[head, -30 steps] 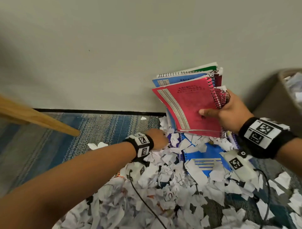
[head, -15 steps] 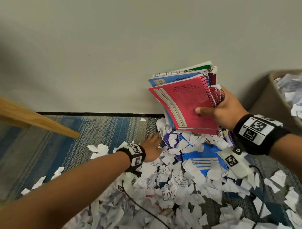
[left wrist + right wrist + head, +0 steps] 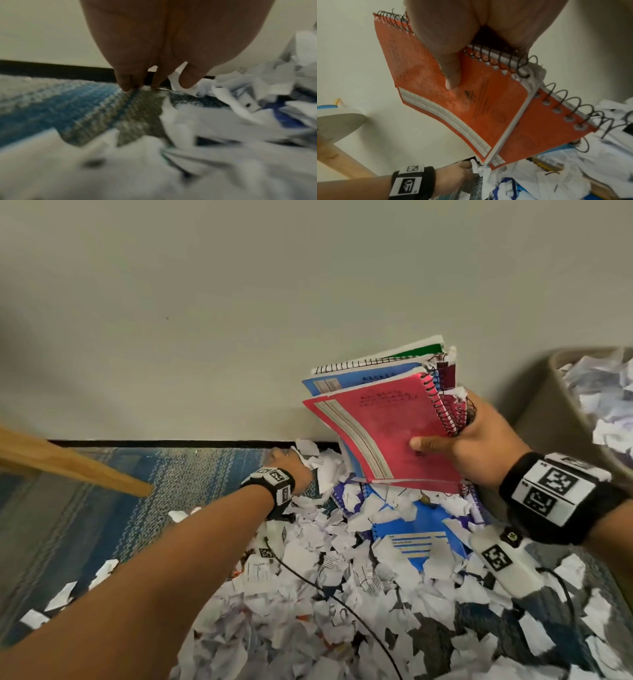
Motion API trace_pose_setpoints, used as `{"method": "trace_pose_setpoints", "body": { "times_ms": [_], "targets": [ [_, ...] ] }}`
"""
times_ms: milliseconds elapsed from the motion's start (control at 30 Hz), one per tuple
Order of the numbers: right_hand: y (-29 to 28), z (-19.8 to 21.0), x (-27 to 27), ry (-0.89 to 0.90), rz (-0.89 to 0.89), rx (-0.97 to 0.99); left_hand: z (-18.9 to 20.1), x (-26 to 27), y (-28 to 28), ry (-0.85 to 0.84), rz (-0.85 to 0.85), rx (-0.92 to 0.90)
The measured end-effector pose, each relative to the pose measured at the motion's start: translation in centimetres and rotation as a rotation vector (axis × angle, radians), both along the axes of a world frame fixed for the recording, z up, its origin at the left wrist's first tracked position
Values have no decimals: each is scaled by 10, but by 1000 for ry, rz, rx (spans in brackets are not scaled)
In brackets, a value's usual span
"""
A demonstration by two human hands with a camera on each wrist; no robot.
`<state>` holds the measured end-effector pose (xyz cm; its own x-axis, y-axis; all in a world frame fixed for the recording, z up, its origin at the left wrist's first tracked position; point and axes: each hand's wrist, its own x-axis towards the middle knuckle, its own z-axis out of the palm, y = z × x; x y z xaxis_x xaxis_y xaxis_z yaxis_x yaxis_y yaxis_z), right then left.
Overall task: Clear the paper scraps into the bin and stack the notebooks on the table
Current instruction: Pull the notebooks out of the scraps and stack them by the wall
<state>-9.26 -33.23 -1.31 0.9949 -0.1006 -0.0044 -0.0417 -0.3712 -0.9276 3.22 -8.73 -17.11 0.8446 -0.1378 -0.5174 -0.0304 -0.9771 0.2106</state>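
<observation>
My right hand [image 3: 455,440] grips a stack of spiral notebooks [image 3: 383,422] by the binding, held up in front of the wall; the red one [image 3: 471,101] is on top under my thumb, with blue and green ones behind. A blue notebook [image 3: 414,539] and a purple one [image 3: 344,494] lie on the floor, half buried in torn paper scraps [image 3: 308,594]. My left hand [image 3: 291,470] reaches down to the carpet by the wall. Its fingertips [image 3: 126,86] touch the carpet, with a white scrap [image 3: 176,78] between thumb and fingers.
A tan bin [image 3: 561,378] filled with crumpled paper stands at the right against the wall. A wooden table leg [image 3: 75,467] slants in from the left. The blue-grey striped carpet [image 3: 154,494] runs to a black baseboard [image 3: 154,444]. Cables cross the scrap pile.
My left hand has moved away from the pile's middle, out to the carpet edge by the wall. The right hand still holds the notebook stack in about the same place.
</observation>
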Motion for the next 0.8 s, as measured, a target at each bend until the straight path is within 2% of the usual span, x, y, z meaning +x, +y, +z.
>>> {"method": "trace_pose_setpoints", "body": {
  "times_ms": [167, 300, 433, 533, 600, 633, 733, 800],
  "targets": [
    [-12, -2, -1, -11, -60, -33, -15, -62, -37, 61, -481, -123],
    [-12, -3, 4, -12, -81, -29, 7, -86, -35, 139, -606, -83],
    [-9, -3, 7, -15, -68, -34, 41, -92, -23, 140, -606, 20],
    [-6, -4, 6, -5, -65, -37, 64, -77, -20, -57, -511, 95],
    [-5, -6, 5, -2, -64, -32, 68, -54, -20, -242, -446, 75],
    [-4, -6, 5, -2, -66, -28, 67, -43, -20, -270, -433, 37],
    [-2, -9, 6, -1, -79, -16, 37, -16, -24, -168, -525, -40],
    [1, -9, 6, -4, -86, 17, 14, -14, -28, -91, -579, 31]
  ]
}}
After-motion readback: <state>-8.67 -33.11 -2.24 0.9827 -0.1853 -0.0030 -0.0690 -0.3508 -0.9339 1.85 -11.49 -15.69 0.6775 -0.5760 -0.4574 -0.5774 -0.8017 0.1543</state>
